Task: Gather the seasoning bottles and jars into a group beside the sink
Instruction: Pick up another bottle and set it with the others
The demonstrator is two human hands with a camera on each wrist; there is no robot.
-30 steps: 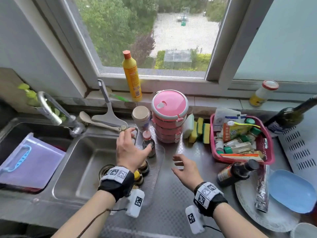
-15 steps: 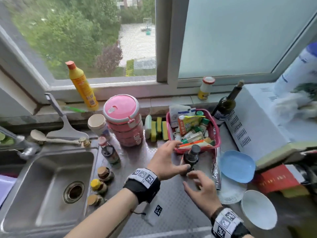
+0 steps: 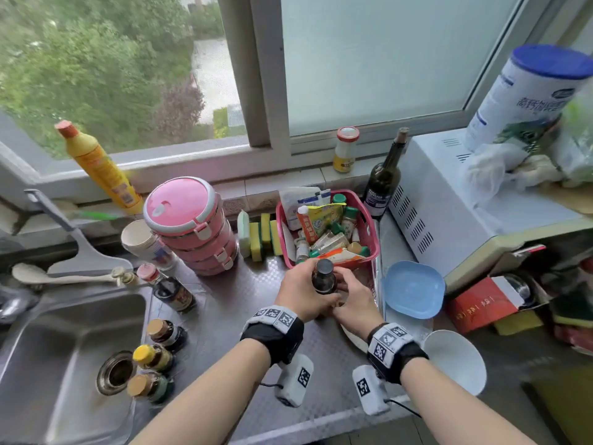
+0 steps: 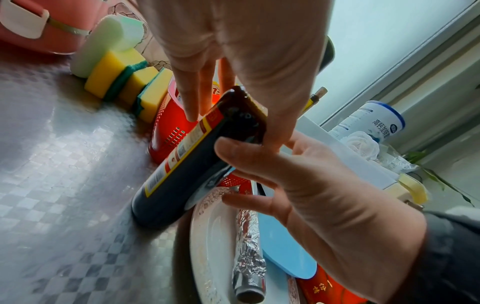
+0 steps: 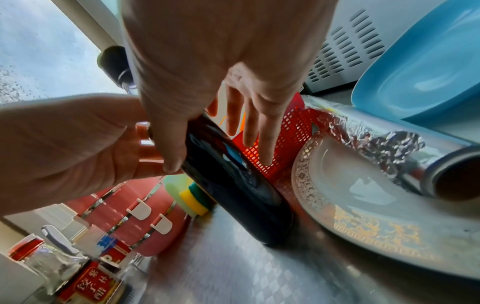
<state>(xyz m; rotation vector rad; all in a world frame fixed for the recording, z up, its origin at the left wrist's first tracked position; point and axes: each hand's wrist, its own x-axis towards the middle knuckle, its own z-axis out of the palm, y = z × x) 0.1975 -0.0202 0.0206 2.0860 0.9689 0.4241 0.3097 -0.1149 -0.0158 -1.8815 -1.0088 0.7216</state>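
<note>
You are gripping the dark bottle (image 3: 324, 277) with both hands, left hand (image 3: 301, 295) and right hand (image 3: 354, 300), before the red basket (image 3: 373, 234). It is standing nearly upright; the jars (image 3: 157, 356) beside the sink (image 3: 64, 348) are lying leftward, nearer your left hand.

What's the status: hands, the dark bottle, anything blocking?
Left hand and right hand both grip dark bottle. Bottle on counter by red basket. Plate beside base.

Left hand (image 3: 301, 292) and right hand (image 3: 356, 300) meet, fingers partly curled, forearms extended forward.
</note>
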